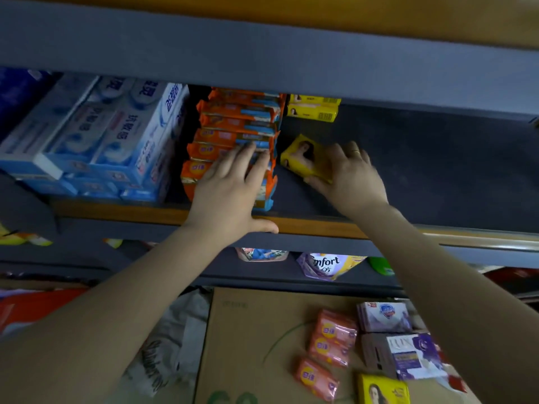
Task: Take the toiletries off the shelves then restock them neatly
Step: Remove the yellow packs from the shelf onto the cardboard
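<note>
My left hand (230, 193) lies flat, fingers straight and together, pressing on the top of the row of orange soap packs (233, 135) that runs back along the shelf (437, 158). My thumb is spread wide and hangs over the shelf's front lip; it holds nothing.

My right hand (350, 176) grips a yellow soap box (303, 158). The thumb presses the box's near edge and the fingers curl over its far side, hidden behind the hand, so I cannot tell how far they wrap. A ring shows on one finger. The box is tilted, just right of the orange row and just beside my left fingertips, whether it rests on the shelf surface or is lifted I cannot tell.

Beyond my right fingers, at the back of the shelf, two more yellow soap boxes (313, 109) are stacked one on the other against the orange row. Left of my left hand stand blue-and-white toothpaste boxes (116, 135), well packed.

Below my wrists a cardboard carton (248, 330) carries loose stock: three pink soap packs (329, 345), a pale purple soap box (385, 316), a Lux box (414, 357) and another yellow box (382, 389). On the lower shelf, under my forearms, a purple Comfort pouch (326, 265) is partly visible.
</note>
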Available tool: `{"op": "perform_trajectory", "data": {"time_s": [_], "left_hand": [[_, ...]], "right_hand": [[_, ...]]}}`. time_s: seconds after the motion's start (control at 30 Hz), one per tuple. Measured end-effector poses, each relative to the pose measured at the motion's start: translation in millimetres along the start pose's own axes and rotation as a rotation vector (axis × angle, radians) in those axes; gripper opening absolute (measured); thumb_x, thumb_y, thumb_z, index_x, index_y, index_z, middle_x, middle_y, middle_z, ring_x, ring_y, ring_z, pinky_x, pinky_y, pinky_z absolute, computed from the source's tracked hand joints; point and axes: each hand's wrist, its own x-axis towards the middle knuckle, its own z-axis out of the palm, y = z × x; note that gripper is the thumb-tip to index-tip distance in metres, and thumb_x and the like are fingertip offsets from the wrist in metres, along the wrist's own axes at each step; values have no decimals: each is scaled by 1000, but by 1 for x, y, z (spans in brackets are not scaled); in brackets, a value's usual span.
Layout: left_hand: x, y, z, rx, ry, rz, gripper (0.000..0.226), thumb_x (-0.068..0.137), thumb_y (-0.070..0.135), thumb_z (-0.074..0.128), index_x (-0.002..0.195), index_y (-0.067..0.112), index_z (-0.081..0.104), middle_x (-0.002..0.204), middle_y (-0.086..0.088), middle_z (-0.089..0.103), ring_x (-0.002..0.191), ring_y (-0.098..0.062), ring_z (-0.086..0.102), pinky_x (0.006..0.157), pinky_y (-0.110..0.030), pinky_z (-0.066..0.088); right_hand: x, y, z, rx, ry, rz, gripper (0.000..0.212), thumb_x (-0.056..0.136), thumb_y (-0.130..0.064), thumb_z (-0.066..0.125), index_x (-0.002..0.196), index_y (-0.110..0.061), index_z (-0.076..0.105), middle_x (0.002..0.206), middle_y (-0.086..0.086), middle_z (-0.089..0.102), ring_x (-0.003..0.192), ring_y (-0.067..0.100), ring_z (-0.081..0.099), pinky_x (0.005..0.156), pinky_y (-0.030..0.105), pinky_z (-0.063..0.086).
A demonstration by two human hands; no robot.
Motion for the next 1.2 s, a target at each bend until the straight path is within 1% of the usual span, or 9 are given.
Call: {"op": "perform_trajectory", "data": {"time_s": [0.17,0.27,0.43,0.53,0.67,0.9,1.0,1.1,1.2], "left_hand": [[-1,0,3,28,25,16,116,42,72,72,132,3,46,134,-22,49,120,-40,49,103,-49,35],[-2,1,3,37,17,25,115,44,71,72,132,2,46,133,-21,49,122,-39,48,106,-48,31],[-8,10,0,49,-17,-13,113,47,62,79,134,2,42,137,-21,46,129,-37,41,110,-47,25],[-21,26,-2,23,32,21,97,57,39,84,134,-1,40,139,-21,44,131,-37,39,110,-46,25],[-42,53,4,-37,117,169,78,72,14,74,138,1,34,145,-21,36,135,-35,32,112,-41,15],[-64,89,29,-189,36,312,57,83,11,51,137,-1,38,146,-18,35,136,-32,28,113,-39,14],[-94,120,52,-286,-96,420,52,82,19,41,131,4,49,139,-13,47,130,-27,35,109,-40,28],[-130,154,87,-430,-342,406,48,78,25,37,116,10,61,120,-9,61,108,-27,58,86,-38,51],[-161,186,116,-503,-575,353,48,77,29,33,111,13,63,120,-6,59,89,-27,66,72,-32,56]], "right_hand": [[17,-7,0,105,-181,101,88,75,-54,67,140,-10,27,135,17,44,124,38,41,94,39,40],[17,-7,-1,54,-211,90,84,71,-51,71,136,-11,35,129,17,49,120,36,46,89,35,42],[-20,-6,-28,399,78,80,69,62,-46,75,114,-6,52,111,13,58,104,31,54,79,29,41],[-63,1,-49,413,188,-7,78,56,-56,64,115,-5,54,107,11,60,100,31,53,82,34,40],[-136,29,-56,287,150,-70,84,57,-63,56,121,-8,53,108,8,59,99,30,50,81,36,34],[-249,96,-16,175,-92,-37,80,51,-59,67,116,-15,51,102,8,63,93,24,47,79,32,35],[-288,119,16,57,-240,-10,77,43,-58,68,107,-18,59,93,4,67,86,24,57,76,28,41],[-323,143,60,-65,-411,21,80,36,-67,64,102,-20,66,88,-2,70,81,23,67,70,29,53],[-347,162,98,-139,-539,30,76,24,-62,75,86,-19,67,77,-3,68,72,21,66,62,30,53]]}}
